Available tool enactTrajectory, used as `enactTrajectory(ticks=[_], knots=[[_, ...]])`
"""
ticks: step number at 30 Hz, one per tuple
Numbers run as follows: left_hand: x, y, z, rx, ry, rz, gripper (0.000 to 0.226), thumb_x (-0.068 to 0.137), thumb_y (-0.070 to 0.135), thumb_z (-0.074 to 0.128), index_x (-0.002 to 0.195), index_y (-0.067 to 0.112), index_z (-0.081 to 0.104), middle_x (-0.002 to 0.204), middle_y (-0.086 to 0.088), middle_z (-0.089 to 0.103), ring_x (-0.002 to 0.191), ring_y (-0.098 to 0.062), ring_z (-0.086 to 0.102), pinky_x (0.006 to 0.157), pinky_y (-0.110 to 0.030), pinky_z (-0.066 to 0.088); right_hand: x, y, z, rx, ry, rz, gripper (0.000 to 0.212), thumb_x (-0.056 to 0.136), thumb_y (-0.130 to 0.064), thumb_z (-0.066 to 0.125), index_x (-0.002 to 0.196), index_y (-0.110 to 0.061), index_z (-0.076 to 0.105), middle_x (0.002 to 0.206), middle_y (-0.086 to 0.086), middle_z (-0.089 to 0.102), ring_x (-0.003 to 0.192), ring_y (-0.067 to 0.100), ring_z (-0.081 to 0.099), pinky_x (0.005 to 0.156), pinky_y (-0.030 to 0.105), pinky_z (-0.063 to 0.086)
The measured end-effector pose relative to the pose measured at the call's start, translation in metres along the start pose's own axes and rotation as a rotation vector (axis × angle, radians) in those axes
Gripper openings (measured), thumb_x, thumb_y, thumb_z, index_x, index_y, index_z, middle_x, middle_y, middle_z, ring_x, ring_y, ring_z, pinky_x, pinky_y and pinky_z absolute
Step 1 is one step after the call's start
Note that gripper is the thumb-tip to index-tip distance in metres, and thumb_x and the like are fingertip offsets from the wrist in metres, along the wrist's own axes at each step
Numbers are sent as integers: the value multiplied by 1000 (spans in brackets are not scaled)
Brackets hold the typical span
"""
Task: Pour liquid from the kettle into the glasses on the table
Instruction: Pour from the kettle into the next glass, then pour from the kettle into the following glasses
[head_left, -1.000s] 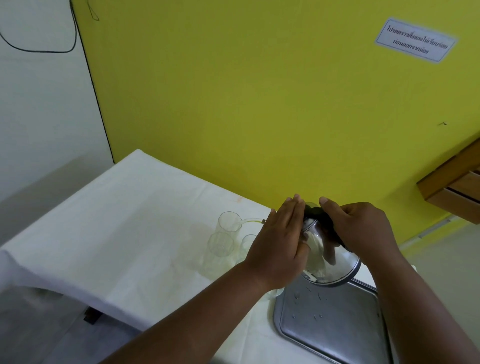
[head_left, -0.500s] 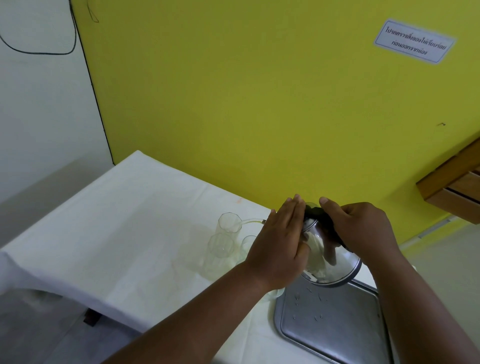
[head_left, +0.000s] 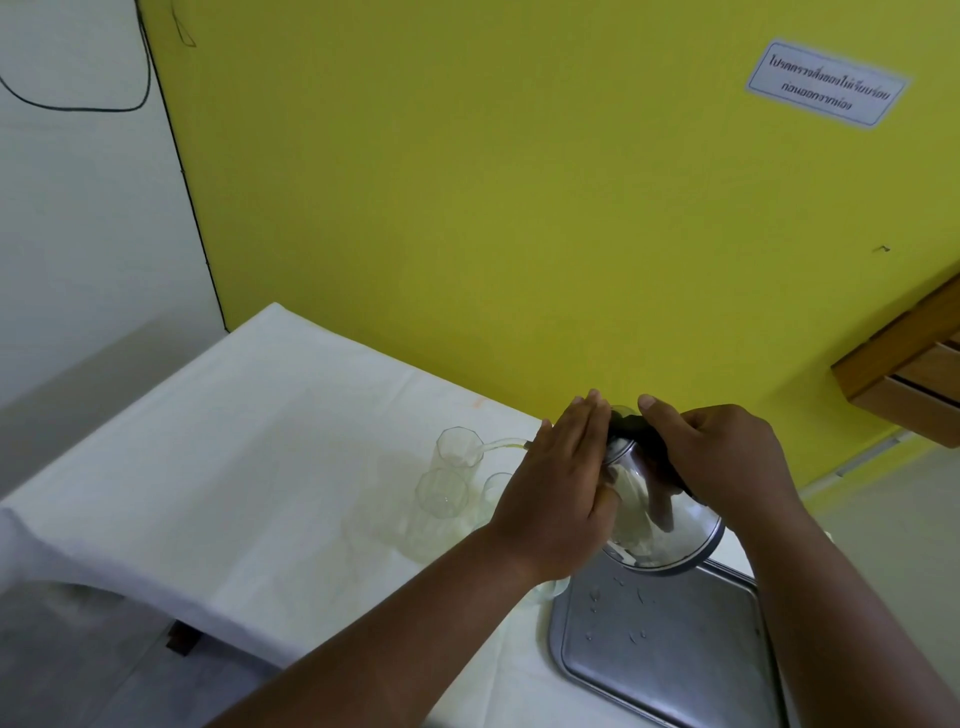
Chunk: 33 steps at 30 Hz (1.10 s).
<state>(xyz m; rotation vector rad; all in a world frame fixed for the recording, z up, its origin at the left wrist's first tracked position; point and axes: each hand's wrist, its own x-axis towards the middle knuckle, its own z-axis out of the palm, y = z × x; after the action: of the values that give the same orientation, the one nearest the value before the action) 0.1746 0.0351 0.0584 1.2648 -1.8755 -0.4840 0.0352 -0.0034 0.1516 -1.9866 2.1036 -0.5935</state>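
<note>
A shiny steel kettle (head_left: 670, 535) with a black handle is tilted to the left above the table. My right hand (head_left: 727, 457) grips its handle. My left hand (head_left: 558, 483) lies flat against the kettle's lid side, fingers together. A thin pale yellow stream (head_left: 506, 443) runs from the spout into the far clear glass (head_left: 460, 449). A second clear glass (head_left: 441, 493) stands just in front of it. A third glass (head_left: 496, 486) is partly hidden behind my left hand.
A steel tray (head_left: 670, 644) with water drops lies on the white tablecloth (head_left: 208, 467) under the kettle, at the table's right. A yellow wall (head_left: 519, 208) runs close behind the table. A wooden shelf (head_left: 914, 374) juts out at the right.
Almost nothing has moved. Both hands keep the kettle tilted and the stream keeps running into the far glass.
</note>
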Motion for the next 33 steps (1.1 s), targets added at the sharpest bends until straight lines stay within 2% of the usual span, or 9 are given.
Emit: enactTrajectory(ticks=[4,7,11,14,19,22,26,29,33], knots=[[1,0,0,-1,-2,0,67,91,19,35,153,2,18,162,-13,16,150,-24,11,121,-42,12,0,2,2,32,3,-3,70,88,-59,53,56,3,63,54,23,64,54,34,59,53,32,41],[1,1,0,11,0,2,69,88,26,26,152,1,19,161,-14,18,150,-25,12,120,-41,12,0,5,5,71,-1,17,70,87,-59,52,58,3,64,50,19,64,56,34,62,55,33,44],[1,0,2,33,-20,15,71,86,28,22,152,1,21,161,-14,20,150,-26,12,120,-45,11,-7,16,17,220,28,58,68,89,-52,57,50,3,57,33,2,50,45,26,50,54,32,38],[0,-1,5,61,-36,40,69,85,27,22,150,2,26,160,-13,23,150,-26,11,120,-49,13,-17,29,33,399,55,148,65,90,-47,59,46,-1,48,39,4,46,48,26,42,56,34,35],[-1,5,7,128,-34,105,67,83,25,25,145,2,36,158,-13,29,149,-26,14,117,-53,18,-38,39,52,767,86,340,60,91,-40,62,39,-16,43,31,-6,36,43,20,34,54,28,29],[-2,11,6,149,-17,159,64,83,23,28,142,2,39,156,-14,32,149,-27,15,116,-54,20,-44,41,53,915,108,363,57,93,-34,60,44,-13,41,31,-6,34,31,9,29,52,24,24],[-5,25,2,170,11,218,62,82,20,33,141,2,41,156,-13,32,150,-25,14,116,-54,19,-51,49,46,997,111,330,56,93,-36,59,43,-18,42,34,-9,32,31,9,26,55,27,24],[-11,35,2,182,16,239,63,82,20,35,143,2,40,157,-13,31,150,-25,13,116,-53,18,-57,55,38,1012,124,298,54,96,-30,56,48,-11,40,34,-8,31,32,9,24,53,27,20],[-23,43,8,160,9,226,67,81,21,32,144,1,38,157,-14,30,149,-27,15,118,-51,16,-65,69,34,989,89,256,55,96,-33,57,60,9,50,39,-1,36,39,14,27,55,27,23]])
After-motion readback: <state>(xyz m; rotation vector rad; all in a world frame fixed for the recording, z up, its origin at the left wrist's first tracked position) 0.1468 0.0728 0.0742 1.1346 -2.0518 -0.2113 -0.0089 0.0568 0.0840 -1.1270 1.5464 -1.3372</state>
